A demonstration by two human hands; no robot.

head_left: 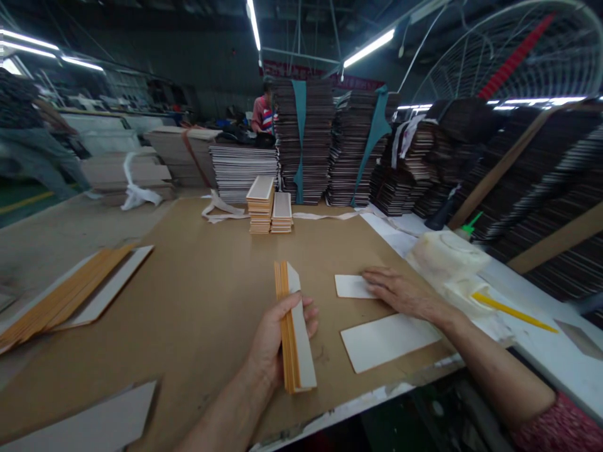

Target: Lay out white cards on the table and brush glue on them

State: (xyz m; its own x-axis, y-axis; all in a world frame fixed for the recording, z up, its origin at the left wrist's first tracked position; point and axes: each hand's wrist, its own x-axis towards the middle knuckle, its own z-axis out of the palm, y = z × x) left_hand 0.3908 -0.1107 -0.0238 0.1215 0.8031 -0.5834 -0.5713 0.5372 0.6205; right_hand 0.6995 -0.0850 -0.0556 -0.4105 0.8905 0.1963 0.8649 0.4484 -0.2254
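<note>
My left hand (273, 333) is closed round a stack of narrow boards (291, 333), held on edge above the brown tabletop (198, 301). The stack has orange-tan edges and a pale outer face. At the right, my right hand (400, 290) lies flat, fingers stretched out over one end of a small white board (351, 286). Nearer the front edge, a larger white board (386, 342) lies flat below the right forearm. Toward the back stand two short stacks of similar boards, a taller one (260, 204) and a lower one (282, 213).
Fanned orange-edged boards (80, 289) lie at the left, with a grey board (89, 420) at the front left. Tall dark stacks (304, 138) line the back. A plastic-wrapped bundle (443, 257) and a yellow stick (513, 312) are at the right. A person (264, 116) is behind.
</note>
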